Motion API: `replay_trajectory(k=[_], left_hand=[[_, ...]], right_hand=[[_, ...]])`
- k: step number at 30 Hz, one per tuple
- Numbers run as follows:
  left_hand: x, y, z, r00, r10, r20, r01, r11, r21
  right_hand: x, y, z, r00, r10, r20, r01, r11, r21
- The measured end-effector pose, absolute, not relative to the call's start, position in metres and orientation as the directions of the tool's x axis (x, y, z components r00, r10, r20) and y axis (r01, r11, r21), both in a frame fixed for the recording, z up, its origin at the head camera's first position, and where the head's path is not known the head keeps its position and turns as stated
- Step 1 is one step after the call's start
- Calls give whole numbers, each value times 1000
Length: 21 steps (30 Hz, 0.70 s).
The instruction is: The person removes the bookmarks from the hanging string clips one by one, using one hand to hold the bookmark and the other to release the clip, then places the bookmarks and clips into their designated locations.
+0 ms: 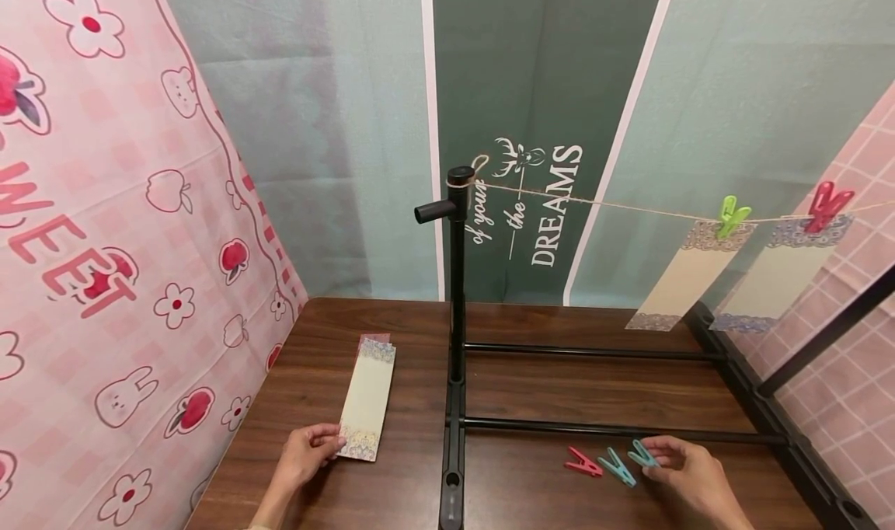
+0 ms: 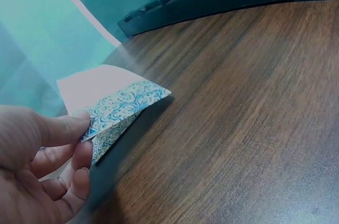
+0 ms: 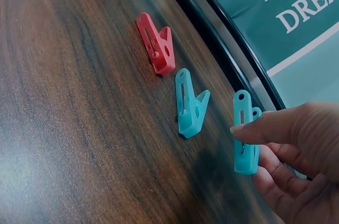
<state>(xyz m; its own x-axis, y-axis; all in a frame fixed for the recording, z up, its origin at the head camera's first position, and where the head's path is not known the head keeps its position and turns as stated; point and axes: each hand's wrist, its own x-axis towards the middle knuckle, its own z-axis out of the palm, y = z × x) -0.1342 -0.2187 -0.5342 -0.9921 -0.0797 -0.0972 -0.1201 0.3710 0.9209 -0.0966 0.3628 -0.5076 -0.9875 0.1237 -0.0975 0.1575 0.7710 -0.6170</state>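
Observation:
My left hand (image 1: 302,456) pinches the near left corner of a paper strip (image 1: 367,396) with lace-patterned ends, the top one of a small stack on the table's left. In the left wrist view its patterned end (image 2: 124,102) is lifted, with a gap over another patterned strip (image 2: 108,142) below. Between thumb and fingers, my right hand (image 1: 688,472) holds a blue clothespin (image 3: 245,160) just above the table. Beside it lie a second blue clothespin (image 3: 190,110) and a red clothespin (image 3: 157,46).
A black rack post (image 1: 457,297) stands mid-table, with low crossbars (image 1: 594,351) running right. From its top, a string (image 1: 587,200) stretches right. Two strips hang there, one by a green clothespin (image 1: 731,217), the other by a red one. Printed cloths (image 1: 336,165) surround the table.

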Motion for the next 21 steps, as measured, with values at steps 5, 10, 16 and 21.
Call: replay_trajectory(k=[5,10,16,21], left_hand=[[-134,-217,-535,-990,-111,-82,-121,417,901],[-133,-217,-539,-987,-142,-71,-130,465,876],[-132,-219,-543,-987,-156,-26,-110,561,820],[-133,-217,-543,-986,-164,-26,-117,572,812]], right_hand=[[-97,363,-510,-986,119,-118,167,769,-617],[-99,361,-511,-981,125,-149,191,756,-626],[-98,359,-512,-983,116,-143,180,763,-621],[-98,357,-514,-985,105,-139,170,757,-631]])
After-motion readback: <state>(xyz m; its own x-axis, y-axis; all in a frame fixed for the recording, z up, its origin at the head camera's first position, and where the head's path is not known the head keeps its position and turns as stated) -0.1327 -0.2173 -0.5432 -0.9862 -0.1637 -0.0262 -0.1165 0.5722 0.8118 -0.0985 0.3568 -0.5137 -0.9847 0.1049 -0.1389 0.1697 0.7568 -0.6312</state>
